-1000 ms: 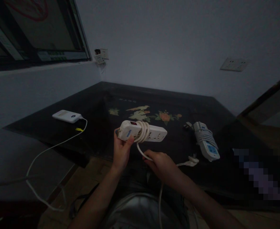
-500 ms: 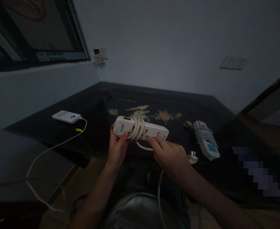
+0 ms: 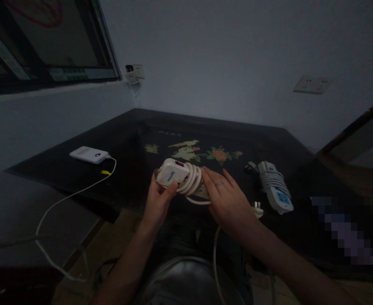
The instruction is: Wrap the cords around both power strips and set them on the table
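A white power strip [image 3: 172,171] with a red switch is held above the near part of the table, its left end toward my left hand. Several loops of its white cord [image 3: 193,180] wrap around the middle. My left hand [image 3: 161,195] grips the left end, thumb on top near the lettering. Over the right half lies my right hand [image 3: 226,192], wearing a ring, its fingers closed around the strip and cord; they cover most of the sockets. A loose length of cord hangs below my right hand. Beside the right wrist rests a white plug [image 3: 258,210].
To the right lies a second power strip [image 3: 274,186] wound in grey cord, its plug [image 3: 251,167] beside it. A white power bank [image 3: 89,154] with a cable trails off the left side of the dark table [image 3: 125,135]. A wall socket [image 3: 312,84] is behind.
My right hand has slid over the strip's right half, covering sockets that showed before. The strip has tilted and shifted slightly toward me. My left hand keeps its grip.
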Demonstrator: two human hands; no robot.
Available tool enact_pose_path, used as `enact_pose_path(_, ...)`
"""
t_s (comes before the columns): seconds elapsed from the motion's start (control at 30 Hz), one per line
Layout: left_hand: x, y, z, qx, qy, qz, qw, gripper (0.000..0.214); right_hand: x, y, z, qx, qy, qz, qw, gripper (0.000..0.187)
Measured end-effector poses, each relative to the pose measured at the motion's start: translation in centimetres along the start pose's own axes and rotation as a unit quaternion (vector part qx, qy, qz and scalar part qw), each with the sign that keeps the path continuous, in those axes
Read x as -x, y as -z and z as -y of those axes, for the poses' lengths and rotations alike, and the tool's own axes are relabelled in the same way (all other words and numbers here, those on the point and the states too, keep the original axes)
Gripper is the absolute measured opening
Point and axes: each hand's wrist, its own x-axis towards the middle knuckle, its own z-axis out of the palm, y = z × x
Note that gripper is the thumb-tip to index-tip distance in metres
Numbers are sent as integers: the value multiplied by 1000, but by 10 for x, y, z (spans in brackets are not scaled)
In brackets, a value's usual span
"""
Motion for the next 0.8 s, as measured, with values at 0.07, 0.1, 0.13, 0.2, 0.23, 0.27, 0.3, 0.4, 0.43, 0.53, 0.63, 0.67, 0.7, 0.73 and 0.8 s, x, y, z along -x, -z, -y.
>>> enact_pose_path(0.07, 0, 0, 0, -4, -2, 3, 1000, 48, 1, -1, 0, -10, -1, 4, 1000, 57)
enact_pose_path(0.1, 0, 0, 1, -6, -4, 5, 1000, 48, 1, -2, 0, -14, -2, 4, 1000, 57)
enact_pose_path(0.13, 0, -1, 1, -6, -7, 7, 1000, 47, 1, -2, 0, -17, -3, 4, 1000, 58)
enact_pose_path(0.2, 1, -1, 1, -1, -7, 11, 1000, 47, 2, -2, 0, -18, -4, 2, 1000, 59)
enact_pose_path(0.23, 1, -1, 1, 4, -6, 12, 1000, 47, 2, -2, 0, -15, -3, 0, 1000, 59)
enact_pose_path(0.27, 1, -1, 2, 11, -3, 13, 1000, 47, 2, -2, 0, -12, -1, -4, 1000, 58)
enact_pose_path(0.3, 1, -1, 3, 16, 1, 12, 1000, 48, 1, -2, -1, -8, 3, -5, 1000, 57)
enact_pose_path(0.4, 1, -2, 5, 29, 8, 7, 1000, 49, 0, 0, -3, -4, 12, 5, 1000, 56)
enact_pose_path(0.43, 1, -2, 6, 33, 5, 4, 999, 48, 0, 0, -4, -2, 12, 10, 1000, 57)
enact_pose_path(0.53, -3, -1, 6, 41, -19, -16, 999, 46, 0, 2, -5, 20, 0, 12, 1000, 57)
enact_pose_path(0.63, -9, 4, 2, 35, -56, -43, 997, 42, 5, 4, -6, 59, -34, 0, 998, 53)
enact_pose_path(0.67, -11, 6, 0, 32, -71, -51, 996, 41, 8, 5, -6, 65, -54, 7, 996, 50)
enact_pose_path(0.7, -14, 8, -2, 29, -85, -59, 994, 40, 10, 6, -7, 62, -76, 27, 995, 46)
enact_pose_path(0.73, -15, 10, -4, 27, -99, -68, 992, 40, 14, 7, -8, 45, -100, 61, 992, 41)
enact_pose_path(0.8, -19, 13, -7, 24, -127, -87, 988, 40, 20, 11, -12, -36, -152, 140, 978, 29)
